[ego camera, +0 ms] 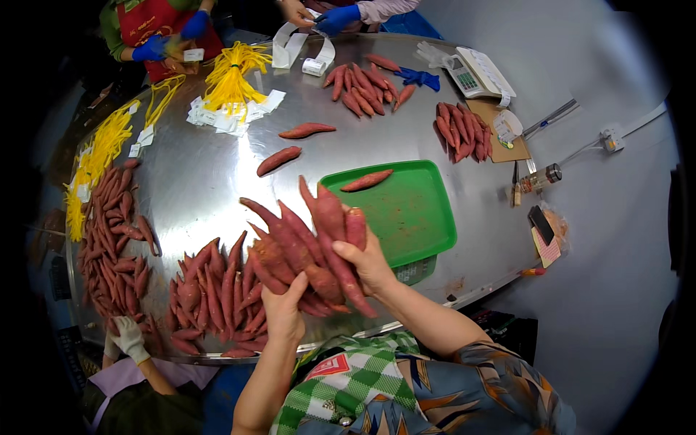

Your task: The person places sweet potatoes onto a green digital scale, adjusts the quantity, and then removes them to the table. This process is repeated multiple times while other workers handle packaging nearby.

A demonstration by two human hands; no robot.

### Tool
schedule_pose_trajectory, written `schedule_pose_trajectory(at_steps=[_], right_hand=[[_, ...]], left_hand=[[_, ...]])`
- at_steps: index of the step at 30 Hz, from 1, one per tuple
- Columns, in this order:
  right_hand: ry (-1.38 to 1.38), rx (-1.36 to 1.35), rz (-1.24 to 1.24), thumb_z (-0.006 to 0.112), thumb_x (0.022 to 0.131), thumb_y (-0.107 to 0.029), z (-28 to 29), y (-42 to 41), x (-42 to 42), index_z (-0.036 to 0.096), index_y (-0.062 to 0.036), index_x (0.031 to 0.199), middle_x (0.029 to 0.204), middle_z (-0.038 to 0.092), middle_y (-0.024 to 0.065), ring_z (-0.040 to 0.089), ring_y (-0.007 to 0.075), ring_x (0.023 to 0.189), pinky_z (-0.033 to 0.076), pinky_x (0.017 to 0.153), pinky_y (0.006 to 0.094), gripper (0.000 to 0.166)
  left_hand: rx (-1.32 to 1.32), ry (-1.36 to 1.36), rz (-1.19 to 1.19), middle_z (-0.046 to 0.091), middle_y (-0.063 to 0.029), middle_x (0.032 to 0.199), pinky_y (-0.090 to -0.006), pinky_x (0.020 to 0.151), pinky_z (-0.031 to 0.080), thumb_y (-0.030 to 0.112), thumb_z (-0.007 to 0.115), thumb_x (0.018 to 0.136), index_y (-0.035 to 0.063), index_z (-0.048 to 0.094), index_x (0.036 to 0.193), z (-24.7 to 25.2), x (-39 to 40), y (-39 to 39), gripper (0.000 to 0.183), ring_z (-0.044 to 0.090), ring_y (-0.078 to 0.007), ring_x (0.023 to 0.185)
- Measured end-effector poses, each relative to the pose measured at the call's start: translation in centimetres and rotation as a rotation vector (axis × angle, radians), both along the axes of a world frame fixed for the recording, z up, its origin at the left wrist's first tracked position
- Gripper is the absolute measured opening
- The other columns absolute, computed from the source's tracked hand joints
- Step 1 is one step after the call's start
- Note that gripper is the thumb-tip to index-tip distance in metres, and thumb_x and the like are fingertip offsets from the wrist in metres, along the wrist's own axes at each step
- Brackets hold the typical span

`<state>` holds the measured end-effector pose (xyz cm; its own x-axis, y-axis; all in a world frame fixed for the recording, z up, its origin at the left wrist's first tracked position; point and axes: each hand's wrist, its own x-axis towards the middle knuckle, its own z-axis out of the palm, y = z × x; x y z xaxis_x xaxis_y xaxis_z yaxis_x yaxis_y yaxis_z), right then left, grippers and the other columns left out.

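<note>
Between my two hands is a large bunch of red-skinned sweet potatoes (pixel 293 247), lifted above the table's front part. My left hand (pixel 285 310) grips the bunch from its near left side, thumb on top. On the other side, my right hand (pixel 367 261) clasps several of them with the thumb across. Just beyond my right hand lies a green plastic tray (pixel 405 217) with one sweet potato (pixel 367 180) in it and brown soil specks on its floor. A heap of sweet potatoes (pixel 217 293) rests left of my left hand.
The steel table (pixel 201 179) carries a long sweet potato heap (pixel 111 234) at left, yellow ties (pixel 236 76) with white tags, two piles (pixel 370 87) (pixel 462 130) farther off and a scale (pixel 470 76). Co-workers' gloved hands (pixel 128 337) (pixel 149 49) (pixel 337 20) are around the edge. A glass bottle (pixel 541 178) stands right.
</note>
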<state>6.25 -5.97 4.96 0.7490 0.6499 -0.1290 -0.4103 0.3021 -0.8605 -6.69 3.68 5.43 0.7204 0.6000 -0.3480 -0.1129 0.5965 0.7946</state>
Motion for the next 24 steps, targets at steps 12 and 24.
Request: schedule_pose_trajectory(at_steps=[12, 24], right_hand=[[0.158, 0.048, 0.143, 0.067, 0.081, -0.019, -2.3, 22.6, -2.1, 0.037, -0.0031, 0.136, 0.128, 0.048, 0.0109, 0.048, 0.0202, 0.117, 0.039, 0.101, 0.0336, 0.064], [0.261, -0.004, 0.226, 0.067, 0.082, -0.022, -13.1, 44.8, 4.8, 0.034, -0.0061, 0.139, 0.127, 0.047, 0.0136, 0.05, 0.0265, 0.116, 0.043, 0.1, 0.0399, 0.067]], left_hand=[[0.045, 0.023, 0.205, 0.055, -0.0081, 0.124, -0.0339, 0.096, 0.043, 0.003, 0.072, 0.078, 0.001, 0.044, 0.132, -1.6, -2.2, 20.6, 0.061, 0.054, -0.0197, 0.113], [0.025, 0.078, 0.197, 0.057, -0.0097, 0.12, -0.0373, 0.092, 0.047, 0.013, 0.074, 0.08, 0.0023, 0.046, 0.13, -10.0, 3.9, 42.6, 0.058, 0.057, -0.0224, 0.107]])
